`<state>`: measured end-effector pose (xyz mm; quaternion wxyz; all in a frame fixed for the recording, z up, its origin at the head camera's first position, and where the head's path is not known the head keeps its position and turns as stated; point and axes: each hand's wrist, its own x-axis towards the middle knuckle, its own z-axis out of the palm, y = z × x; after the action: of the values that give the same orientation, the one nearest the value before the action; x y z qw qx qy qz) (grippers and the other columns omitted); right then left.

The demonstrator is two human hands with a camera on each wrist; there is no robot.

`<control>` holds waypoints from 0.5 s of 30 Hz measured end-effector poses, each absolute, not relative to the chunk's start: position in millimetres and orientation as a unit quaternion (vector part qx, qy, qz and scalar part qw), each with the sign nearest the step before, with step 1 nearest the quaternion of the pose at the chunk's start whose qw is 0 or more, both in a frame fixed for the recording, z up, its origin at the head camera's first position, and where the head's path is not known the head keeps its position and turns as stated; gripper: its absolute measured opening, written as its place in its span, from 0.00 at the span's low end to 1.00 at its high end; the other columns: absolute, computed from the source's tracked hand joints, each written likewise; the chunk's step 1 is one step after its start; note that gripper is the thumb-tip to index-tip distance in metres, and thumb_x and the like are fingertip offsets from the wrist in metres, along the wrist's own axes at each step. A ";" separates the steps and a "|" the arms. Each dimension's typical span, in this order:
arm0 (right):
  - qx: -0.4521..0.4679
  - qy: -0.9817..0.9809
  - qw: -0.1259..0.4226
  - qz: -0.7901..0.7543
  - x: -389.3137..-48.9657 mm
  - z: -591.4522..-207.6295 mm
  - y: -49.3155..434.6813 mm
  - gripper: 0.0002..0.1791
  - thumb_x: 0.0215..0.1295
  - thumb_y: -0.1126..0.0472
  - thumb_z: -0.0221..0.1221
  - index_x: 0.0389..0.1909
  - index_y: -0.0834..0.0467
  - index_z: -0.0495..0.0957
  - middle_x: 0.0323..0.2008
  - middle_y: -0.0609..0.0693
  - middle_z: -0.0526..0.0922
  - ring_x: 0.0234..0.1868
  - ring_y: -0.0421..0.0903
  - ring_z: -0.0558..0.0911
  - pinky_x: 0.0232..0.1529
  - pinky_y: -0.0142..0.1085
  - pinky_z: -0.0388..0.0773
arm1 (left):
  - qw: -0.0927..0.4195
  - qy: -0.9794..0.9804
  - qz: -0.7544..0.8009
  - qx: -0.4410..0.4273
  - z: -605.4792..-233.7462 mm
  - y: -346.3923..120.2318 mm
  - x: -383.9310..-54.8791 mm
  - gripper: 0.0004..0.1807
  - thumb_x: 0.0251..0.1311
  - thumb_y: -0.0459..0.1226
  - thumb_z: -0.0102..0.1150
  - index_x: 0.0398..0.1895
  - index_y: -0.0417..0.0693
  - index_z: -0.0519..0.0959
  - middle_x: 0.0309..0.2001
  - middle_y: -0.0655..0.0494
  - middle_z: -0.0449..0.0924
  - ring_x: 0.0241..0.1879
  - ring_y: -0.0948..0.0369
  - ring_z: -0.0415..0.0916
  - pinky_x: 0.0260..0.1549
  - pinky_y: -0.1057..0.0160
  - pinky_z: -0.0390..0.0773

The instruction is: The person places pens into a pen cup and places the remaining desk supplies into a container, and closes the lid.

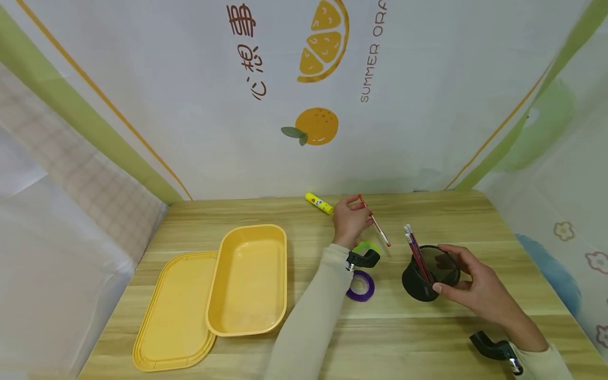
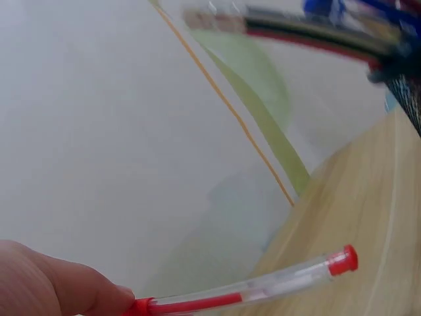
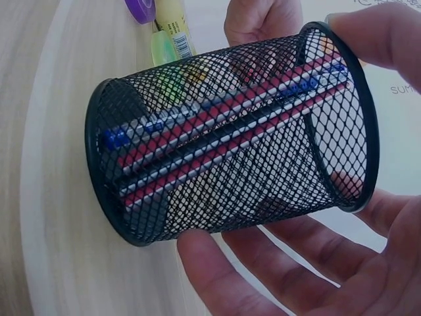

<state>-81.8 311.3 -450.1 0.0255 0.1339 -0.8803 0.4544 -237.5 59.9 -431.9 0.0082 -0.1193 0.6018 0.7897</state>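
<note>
My left hand (image 1: 350,221) pinches a clear pen with red ends (image 1: 375,221) above the far part of the table. In the left wrist view the same pen (image 2: 263,289) sticks out past the thumb. My right hand (image 1: 480,287) grips a black mesh pen holder (image 3: 230,138) around its side and rim. Inside the holder, striped pencils (image 3: 217,118) and a blue pen (image 3: 151,125) lean together. Beyond the left hand lies a yellow glue stick (image 1: 319,203). Under the left wrist, a green tape roll (image 1: 366,247) is partly hidden, with a purple tape roll (image 1: 361,287) nearer me.
On the left stands a yellow box (image 1: 247,279), its inside bare. A yellow lid (image 1: 176,311) lies flat beside it, partly under the box. The wooden table (image 1: 404,343) ends at a white printed curtain (image 1: 214,142) at the back.
</note>
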 end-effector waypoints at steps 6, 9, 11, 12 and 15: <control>0.133 -0.881 0.024 0.453 -81.2 -450.6 311.2 0.45 0.64 0.64 0.74 0.79 0.57 0.63 0.63 0.63 0.76 0.56 0.22 0.77 0.36 0.35 0.88 | 0.020 0.584 0.806 -0.092 -421.9 51.9 -226.8 0.24 0.62 0.23 0.67 0.62 0.42 0.81 0.53 0.39 0.85 0.43 0.45 0.89 0.33 0.60 0.90; 0.133 -0.880 0.027 0.455 -81.4 -451.2 312.1 0.45 0.64 0.65 0.74 0.79 0.55 0.63 0.63 0.61 0.76 0.57 0.23 0.78 0.36 0.34 0.88 | 0.028 0.574 0.815 -0.073 -413.5 48.2 -220.2 0.24 0.63 0.24 0.67 0.63 0.44 0.81 0.53 0.42 0.84 0.40 0.54 0.88 0.36 0.59 0.91; 0.135 -0.879 0.031 0.456 -81.7 -451.5 312.3 0.45 0.63 0.66 0.74 0.79 0.54 0.63 0.63 0.59 0.77 0.57 0.23 0.78 0.36 0.33 0.88 | 0.032 0.566 0.821 -0.060 -407.3 45.8 -216.0 0.26 0.64 0.25 0.67 0.65 0.43 0.80 0.52 0.44 0.83 0.41 0.56 0.87 0.38 0.59 0.91; 0.137 -0.878 0.034 0.457 -81.9 -451.6 312.3 0.45 0.63 0.66 0.74 0.79 0.54 0.64 0.62 0.56 0.78 0.56 0.23 0.78 0.36 0.33 0.88 | 0.034 0.562 0.825 -0.052 -403.8 44.8 -213.9 0.26 0.64 0.25 0.67 0.66 0.43 0.79 0.52 0.45 0.83 0.41 0.56 0.87 0.39 0.58 0.91; 0.144 -0.874 0.039 0.463 -82.1 -452.3 312.2 0.46 0.62 0.68 0.74 0.79 0.55 0.64 0.61 0.47 0.78 0.56 0.24 0.79 0.36 0.32 0.88 | 0.037 0.551 0.833 -0.037 -395.6 43.1 -208.5 0.27 0.64 0.25 0.68 0.67 0.43 0.79 0.52 0.47 0.82 0.42 0.55 0.87 0.41 0.57 0.91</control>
<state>-82.1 312.2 -452.3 0.0385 0.1442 -0.8737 0.4630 -208.5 43.1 -395.6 0.0367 -0.0368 0.5514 0.8326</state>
